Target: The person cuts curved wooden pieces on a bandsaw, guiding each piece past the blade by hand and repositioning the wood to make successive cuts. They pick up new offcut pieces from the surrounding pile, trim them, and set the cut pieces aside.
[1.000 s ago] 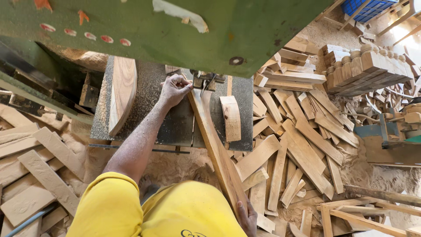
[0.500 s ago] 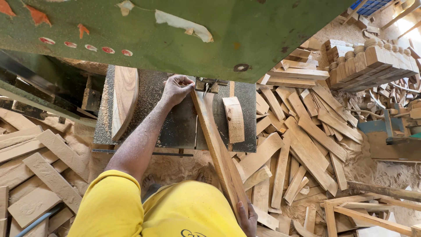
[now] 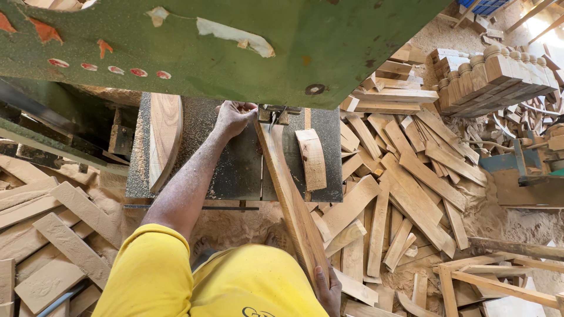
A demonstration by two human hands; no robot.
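**Plank position at the saw table**

Your left hand [image 3: 234, 117] is closed on the far end of the long plank [image 3: 289, 199], just beside the blade guide [image 3: 275, 113]; your right hand [image 3: 329, 289] grips the plank's near end by your hip, fingers curled around its edge; the plank lies diagonally across the dusty saw table [image 3: 235, 170]; a curved offcut [image 3: 311, 158] rests to its right, a larger curved piece [image 3: 165, 135] to its left; scrap boards [image 3: 411, 194] cover the floor.

Plank [image 3: 291, 194] on saw table [image 3: 235, 170] — offcut pile [image 3: 405, 194] right
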